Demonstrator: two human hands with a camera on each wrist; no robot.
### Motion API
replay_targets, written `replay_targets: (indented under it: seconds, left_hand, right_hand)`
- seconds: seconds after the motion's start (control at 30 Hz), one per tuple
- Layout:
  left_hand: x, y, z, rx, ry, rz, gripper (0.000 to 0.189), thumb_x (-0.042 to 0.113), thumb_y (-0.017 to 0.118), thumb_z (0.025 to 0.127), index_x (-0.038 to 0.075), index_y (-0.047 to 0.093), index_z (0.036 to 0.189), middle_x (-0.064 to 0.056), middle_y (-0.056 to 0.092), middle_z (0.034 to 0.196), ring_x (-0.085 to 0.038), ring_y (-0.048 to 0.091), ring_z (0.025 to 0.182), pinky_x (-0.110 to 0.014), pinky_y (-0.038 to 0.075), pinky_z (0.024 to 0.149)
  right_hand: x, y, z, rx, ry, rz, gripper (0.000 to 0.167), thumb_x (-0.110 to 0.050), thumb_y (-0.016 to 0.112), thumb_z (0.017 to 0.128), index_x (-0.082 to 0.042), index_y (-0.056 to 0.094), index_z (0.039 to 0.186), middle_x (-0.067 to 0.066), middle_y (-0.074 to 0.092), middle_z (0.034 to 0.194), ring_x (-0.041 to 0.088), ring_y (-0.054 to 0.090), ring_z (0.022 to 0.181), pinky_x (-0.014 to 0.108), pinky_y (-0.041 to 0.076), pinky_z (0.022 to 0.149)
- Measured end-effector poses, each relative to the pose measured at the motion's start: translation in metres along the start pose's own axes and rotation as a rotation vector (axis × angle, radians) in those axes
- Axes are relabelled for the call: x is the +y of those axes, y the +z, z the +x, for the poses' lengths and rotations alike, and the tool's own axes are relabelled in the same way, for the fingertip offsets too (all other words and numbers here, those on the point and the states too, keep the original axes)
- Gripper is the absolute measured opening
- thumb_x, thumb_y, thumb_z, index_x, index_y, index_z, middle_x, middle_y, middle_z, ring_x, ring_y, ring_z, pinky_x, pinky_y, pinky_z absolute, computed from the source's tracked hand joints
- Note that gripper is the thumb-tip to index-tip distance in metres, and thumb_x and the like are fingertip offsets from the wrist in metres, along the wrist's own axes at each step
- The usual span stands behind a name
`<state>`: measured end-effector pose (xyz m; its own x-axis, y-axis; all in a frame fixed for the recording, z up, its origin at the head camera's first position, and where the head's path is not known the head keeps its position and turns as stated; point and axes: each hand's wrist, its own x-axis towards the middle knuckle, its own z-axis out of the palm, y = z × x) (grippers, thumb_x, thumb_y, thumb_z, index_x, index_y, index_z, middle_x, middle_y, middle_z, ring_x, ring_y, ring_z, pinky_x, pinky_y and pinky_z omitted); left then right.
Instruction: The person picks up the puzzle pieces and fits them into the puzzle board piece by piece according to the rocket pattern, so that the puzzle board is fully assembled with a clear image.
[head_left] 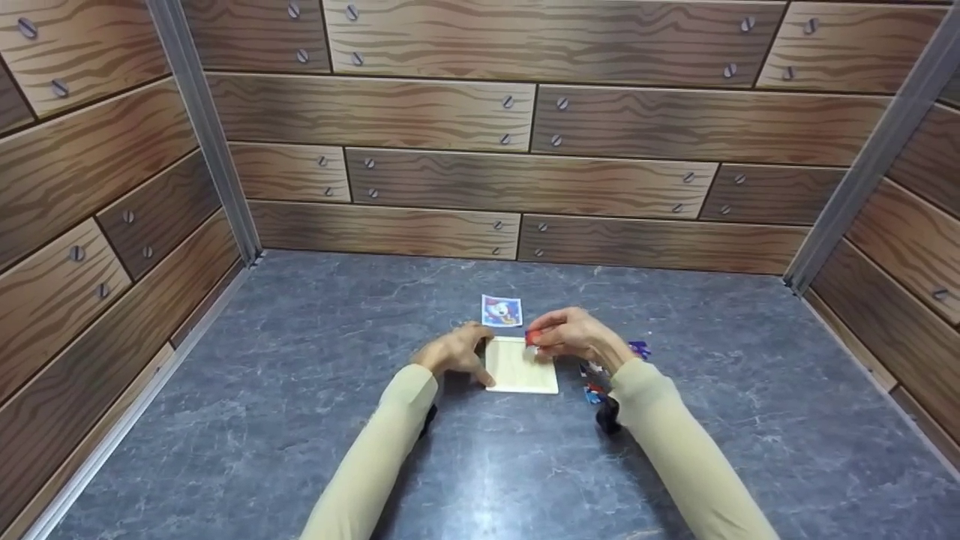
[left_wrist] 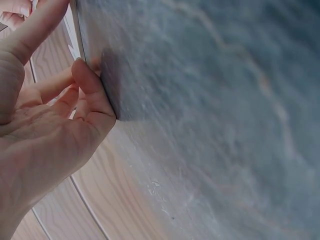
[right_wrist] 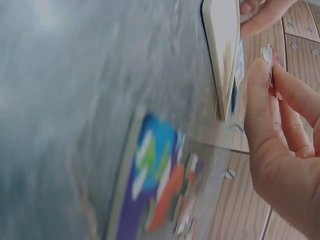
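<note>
A pale wooden puzzle tray [head_left: 517, 371] with a raised rim lies flat on the table, its visible inside bare. My left hand [head_left: 456, 350] holds its left side, thumb at the near corner and fingers at the far one; in the left wrist view, the fingers of this hand [left_wrist: 60, 120] bend against the tray's edge. Over the tray's far right part, my right hand [head_left: 574, 335] pinches a small red and white puzzle piece [head_left: 532, 337] between thumb and fingertips. That piece [right_wrist: 270, 62] stands edge-on in the right wrist view, clear of the tray [right_wrist: 222, 35].
Beyond the tray lies a square picture card [head_left: 502, 310] with a white cartoon figure on blue. Several loose puzzle pieces [head_left: 595, 393] lie right of the tray, partly under the right forearm. Wood-patterned walls [head_left: 525, 180] enclose the grey marbled table [head_left: 300, 390].
</note>
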<state>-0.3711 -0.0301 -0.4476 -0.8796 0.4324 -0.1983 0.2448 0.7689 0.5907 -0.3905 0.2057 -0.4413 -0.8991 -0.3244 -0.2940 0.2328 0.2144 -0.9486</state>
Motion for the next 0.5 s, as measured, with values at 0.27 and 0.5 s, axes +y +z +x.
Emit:
replay_targets:
  seconds: [0.27, 0.5]
  left_hand:
    - [-0.003, 0.001, -0.004, 0.011, 0.047, -0.003, 0.081, 0.016, 0.09, 0.068, 0.007, 0.052, 0.139, -0.015, 0.046, 0.143, -0.03, 0.044, 0.132, -0.043, 0.035, 0.114]
    - [0.001, 0.0, -0.003, 0.012, 0.068, 0.013, 0.082, 0.018, 0.09, 0.068, 0.005, 0.05, 0.139, -0.016, 0.047, 0.142, -0.031, 0.044, 0.132, -0.044, 0.034, 0.115]
  right_hand:
    - [0.0, 0.017, 0.005, 0.026, 0.034, -0.08, 0.024, 0.0, 0.067, 0.087, 0.003, 0.066, 0.111, 0.002, 0.072, 0.081, 0.01, 0.059, 0.061, 0.023, 0.048, 0.054]
    - [-0.003, 0.024, 0.006, 0.06, 0.05, -0.075, 0.025, 0.0, 0.069, 0.087, 0.005, 0.065, 0.112, 0.004, 0.069, 0.08, 0.012, 0.059, 0.06, 0.023, 0.051, 0.056]
